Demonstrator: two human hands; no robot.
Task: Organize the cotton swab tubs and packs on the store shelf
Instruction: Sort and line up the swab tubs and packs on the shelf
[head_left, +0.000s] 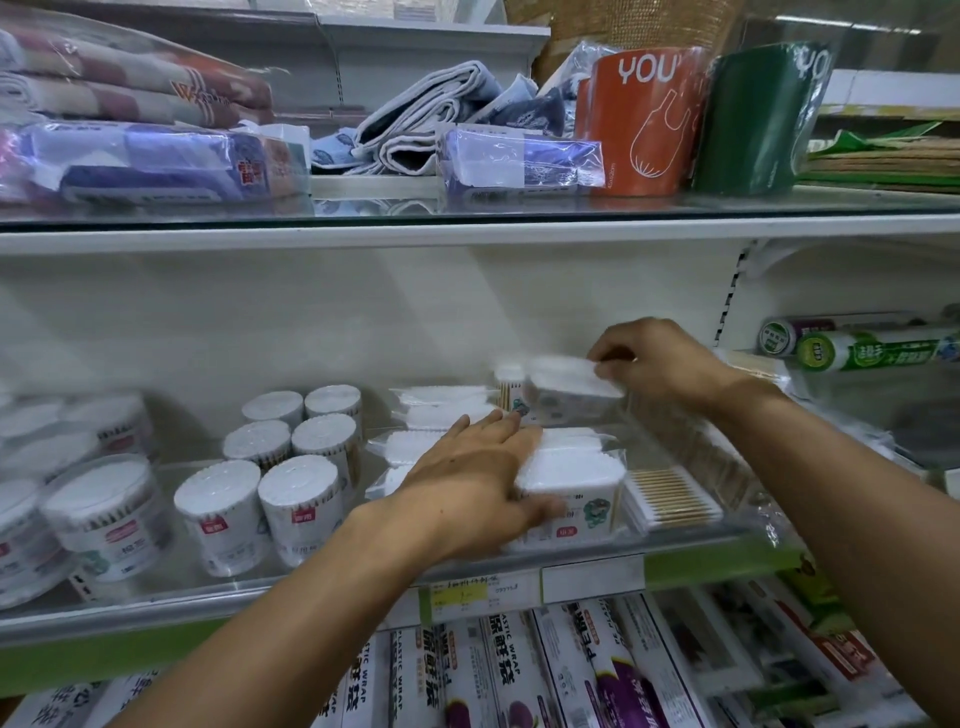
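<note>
My right hand (654, 364) pinches the top edge of a rectangular cotton swab tub (566, 400) at the back of the middle shelf, tilted slightly. My left hand (478, 478) lies with straight fingers across a second rectangular tub (576, 483) near the front, thumb against its front face. Flat clear packs of swabs (436, 410) lie behind my left hand. Another flat pack with wooden sticks (670, 499) sits right of the front tub. Several small round tubs (296, 452) stand in rows to the left, and larger round tubs (98, 509) at the far left.
The shelf's front lip (587, 574) carries price labels. Rolls of plastic film (862, 345) lie at the right. Boxes of plastic wrap (519, 670) fill the shelf below. Folded towels (415, 124) and orange and green bag rolls (644, 119) sit on the glass shelf above.
</note>
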